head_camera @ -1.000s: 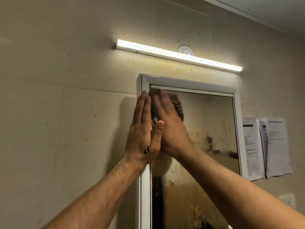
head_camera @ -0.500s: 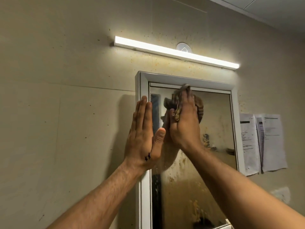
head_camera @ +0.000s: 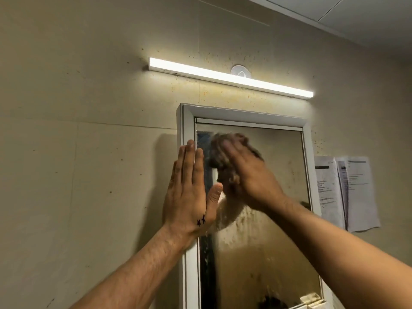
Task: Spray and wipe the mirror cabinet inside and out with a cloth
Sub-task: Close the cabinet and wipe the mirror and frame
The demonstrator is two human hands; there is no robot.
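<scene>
The left hand (head_camera: 188, 192) lies flat, fingers straight, against the white left frame of the mirror cabinet (head_camera: 188, 121), holding nothing. The right hand (head_camera: 247, 175) presses a brown cloth (head_camera: 219, 157) on the upper left of the smeared mirror glass (head_camera: 278, 152). Blur hides whether its fingers curl round the cloth.
</scene>
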